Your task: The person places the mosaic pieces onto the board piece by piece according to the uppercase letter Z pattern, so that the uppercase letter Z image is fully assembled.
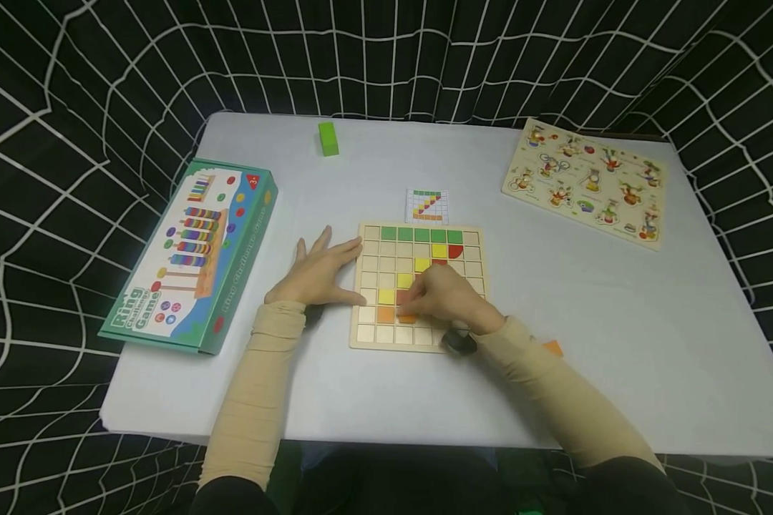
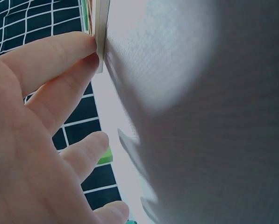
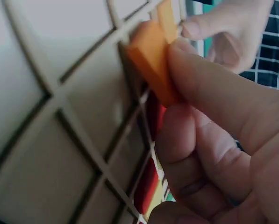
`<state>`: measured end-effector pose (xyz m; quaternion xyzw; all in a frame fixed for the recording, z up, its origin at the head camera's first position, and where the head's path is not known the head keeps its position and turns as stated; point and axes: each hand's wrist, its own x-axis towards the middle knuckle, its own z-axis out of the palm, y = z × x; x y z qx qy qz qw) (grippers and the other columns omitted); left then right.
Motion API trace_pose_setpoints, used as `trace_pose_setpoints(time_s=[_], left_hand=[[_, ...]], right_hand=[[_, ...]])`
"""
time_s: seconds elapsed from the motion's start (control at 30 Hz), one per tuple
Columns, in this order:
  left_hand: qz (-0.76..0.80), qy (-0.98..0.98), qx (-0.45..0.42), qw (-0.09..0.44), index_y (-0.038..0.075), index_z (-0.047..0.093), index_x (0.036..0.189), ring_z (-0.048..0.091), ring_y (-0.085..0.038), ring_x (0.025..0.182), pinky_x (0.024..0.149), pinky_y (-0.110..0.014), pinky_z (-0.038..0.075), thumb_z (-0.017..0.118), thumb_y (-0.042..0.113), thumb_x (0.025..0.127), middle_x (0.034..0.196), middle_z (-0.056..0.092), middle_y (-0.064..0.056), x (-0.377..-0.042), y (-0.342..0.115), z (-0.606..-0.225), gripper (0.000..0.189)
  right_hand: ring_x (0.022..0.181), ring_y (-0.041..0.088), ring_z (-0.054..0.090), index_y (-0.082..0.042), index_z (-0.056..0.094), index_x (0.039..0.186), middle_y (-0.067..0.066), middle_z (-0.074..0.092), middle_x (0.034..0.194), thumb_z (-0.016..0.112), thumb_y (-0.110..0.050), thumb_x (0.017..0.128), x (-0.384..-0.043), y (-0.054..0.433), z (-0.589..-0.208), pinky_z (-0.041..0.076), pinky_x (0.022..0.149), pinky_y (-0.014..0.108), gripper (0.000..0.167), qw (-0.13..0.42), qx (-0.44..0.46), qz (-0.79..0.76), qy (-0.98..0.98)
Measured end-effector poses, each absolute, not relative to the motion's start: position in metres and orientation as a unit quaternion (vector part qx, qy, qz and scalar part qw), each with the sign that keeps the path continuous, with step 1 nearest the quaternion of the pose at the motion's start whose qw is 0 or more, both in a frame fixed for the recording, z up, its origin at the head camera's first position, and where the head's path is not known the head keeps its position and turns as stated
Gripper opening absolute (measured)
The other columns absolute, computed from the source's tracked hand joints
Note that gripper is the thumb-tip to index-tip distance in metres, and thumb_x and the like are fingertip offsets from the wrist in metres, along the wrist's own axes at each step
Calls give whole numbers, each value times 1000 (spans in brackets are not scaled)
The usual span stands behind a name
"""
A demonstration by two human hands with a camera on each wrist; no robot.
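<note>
A wooden grid board lies on the table. Along its upper part runs a row of green tiles. Yellow tiles and red pieces with a rounded edge step diagonally down to the left, and an orange square tile sits in a lower left cell. My right hand pinches another orange tile between thumb and fingers; it is tilted over a cell beside the first orange one. At the board's left edge, my left hand spreads its fingers, fingertips touching the rim.
Above the board lies a printed pattern card. A loose orange piece is by my right forearm. A green block stands at the back, a Ring Game box at left, and a picture puzzle board at back right.
</note>
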<state>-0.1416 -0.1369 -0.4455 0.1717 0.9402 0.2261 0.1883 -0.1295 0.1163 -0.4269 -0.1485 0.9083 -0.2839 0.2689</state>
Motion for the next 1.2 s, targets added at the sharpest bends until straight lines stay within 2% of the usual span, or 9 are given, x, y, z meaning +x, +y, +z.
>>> trace_pose_setpoints(time_s=[0.23,0.43,0.6,0.7,0.83,0.97,1.2], left_hand=[[226,940,172,191,17,34,162,-5,-41,163,121,-80,-4,86,56,77,173,26,3,-141,-138,-445,107],[224,940,172,192,17,35,162,-5,-42,163,121,-80,-3,86,56,77,173,26,3,-142,-137,-446,107],[224,940,173,192,17,35,162,-5,-42,163,121,-80,-3,85,56,77,173,26,3,-142,-137,-446,106],[225,940,172,192,16,34,162,-6,-42,163,121,-80,-4,85,56,77,174,25,3,-142,-138,-446,107],[227,939,168,197,17,34,162,-7,-40,164,122,-79,-6,85,57,77,174,25,3,-140,-138,-445,107],[227,938,167,200,17,34,162,-7,-40,163,122,-79,-6,85,56,77,174,25,3,-141,-137,-445,107],[222,940,166,197,17,34,162,-6,-42,163,122,-79,-6,86,56,77,174,25,3,-142,-136,-444,107]], right_hand=[[80,14,60,-8,85,93,3,79,90,87,-29,82,-121,113,-429,42,60,21,24,234,-170,-248,925],[77,14,58,-9,85,96,3,77,88,89,-21,80,-120,115,-431,41,60,21,20,224,-181,-247,925],[81,13,60,-13,85,98,2,80,91,89,-23,80,-122,124,-428,43,64,21,21,240,-179,-279,912],[83,12,57,-12,84,100,2,82,95,89,-23,80,-125,138,-424,42,65,21,24,239,-169,-316,903],[78,15,52,-6,83,103,6,79,90,90,-20,79,-125,164,-418,39,62,20,29,227,-138,-347,899],[77,15,49,-7,82,105,6,74,87,89,-25,81,-123,194,-415,39,59,21,31,224,-95,-337,910],[81,17,50,-8,81,111,10,74,100,86,-38,83,-110,251,-414,45,62,23,42,229,-33,-287,929]])
